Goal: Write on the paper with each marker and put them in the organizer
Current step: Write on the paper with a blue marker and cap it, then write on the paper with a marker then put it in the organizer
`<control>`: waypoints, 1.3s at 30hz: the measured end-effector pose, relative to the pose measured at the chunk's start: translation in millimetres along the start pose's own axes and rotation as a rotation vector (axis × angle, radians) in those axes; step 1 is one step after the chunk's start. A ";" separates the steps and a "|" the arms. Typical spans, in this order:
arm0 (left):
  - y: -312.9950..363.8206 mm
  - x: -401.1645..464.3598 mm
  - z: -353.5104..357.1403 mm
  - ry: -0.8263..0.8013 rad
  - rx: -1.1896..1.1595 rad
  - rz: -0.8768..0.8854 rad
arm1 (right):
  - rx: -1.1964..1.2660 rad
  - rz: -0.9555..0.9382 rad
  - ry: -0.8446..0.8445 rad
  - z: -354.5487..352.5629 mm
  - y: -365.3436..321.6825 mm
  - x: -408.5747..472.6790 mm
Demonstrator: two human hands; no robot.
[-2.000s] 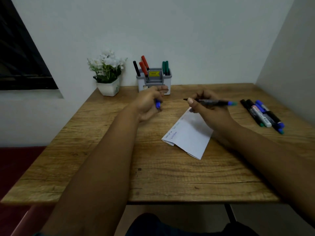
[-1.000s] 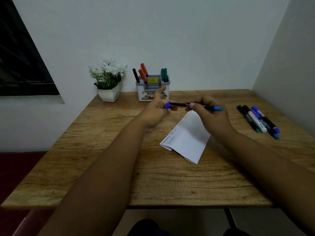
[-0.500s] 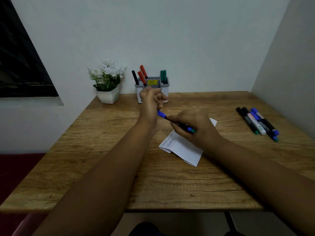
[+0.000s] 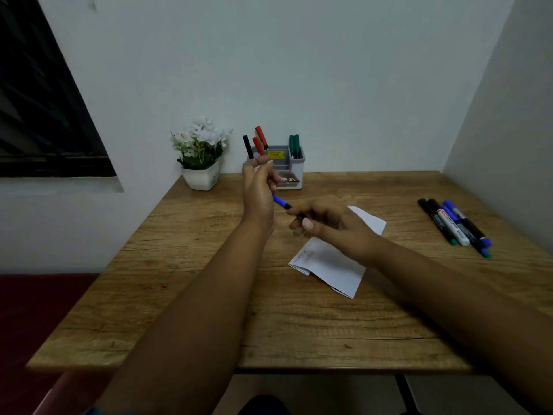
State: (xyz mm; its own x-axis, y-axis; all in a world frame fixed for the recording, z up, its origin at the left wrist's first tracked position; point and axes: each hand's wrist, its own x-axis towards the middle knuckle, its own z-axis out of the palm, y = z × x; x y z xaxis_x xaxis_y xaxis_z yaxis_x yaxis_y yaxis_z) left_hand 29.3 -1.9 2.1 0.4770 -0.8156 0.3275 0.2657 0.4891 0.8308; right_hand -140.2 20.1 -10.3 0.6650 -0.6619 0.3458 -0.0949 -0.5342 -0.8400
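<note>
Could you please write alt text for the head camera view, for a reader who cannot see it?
Two bare hands meet over a wooden table: the right hand and left hand share a blue-capped marker above a folded paper. A grey organizer holding markers stands behind, and loose markers lie at right.

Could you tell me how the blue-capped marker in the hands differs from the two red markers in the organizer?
The blue-capped marker is held above the table between the left hand and right hand, lying at a slant; the red markers stand nearly upright in the organizer, untouched. Its cap is blue on a dark barrel; theirs show red. All are capped.
</note>
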 end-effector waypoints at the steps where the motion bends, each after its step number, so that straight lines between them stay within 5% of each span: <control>1: 1.7 3.1 -4.3 0.018 0.005 0.026 | 0.159 0.108 -0.060 0.4 -2.0 4.0; 3: 5.3 9.5 -12.5 0.070 0.011 0.056 | 0.330 0.256 -0.082 1.9 -2.9 16.0; 8: 7.9 25.2 -30.1 0.243 -0.018 -0.025 | 0.106 0.245 0.064 -1.5 3.7 54.8; 13: -8.4 31.1 -36.9 0.272 0.104 -0.054 | -0.409 0.076 0.284 -10.2 20.9 107.3; 18: -25.9 32.9 -32.6 0.196 0.306 0.011 | -0.532 -0.065 0.426 -21.7 34.0 163.4; 29: -46.9 31.9 -25.9 0.097 0.484 0.075 | -0.944 -0.087 0.177 -12.7 52.9 215.9; 33: -47.5 31.7 -26.2 0.094 0.501 0.085 | -1.183 -0.032 0.228 -7.3 55.5 212.8; 39: -39.8 27.5 -22.0 0.093 0.501 0.087 | -1.069 0.058 0.352 -19.9 29.5 181.1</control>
State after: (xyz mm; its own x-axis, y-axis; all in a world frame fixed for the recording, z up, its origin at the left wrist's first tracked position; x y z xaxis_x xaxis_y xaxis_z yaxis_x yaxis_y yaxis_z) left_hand 50.3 -37.0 -31.9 0.5578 -0.7365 0.3827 -0.2016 0.3270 0.9233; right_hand -37.2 -126.0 35.8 0.4090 -0.7218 0.5583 -0.8173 -0.5619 -0.1276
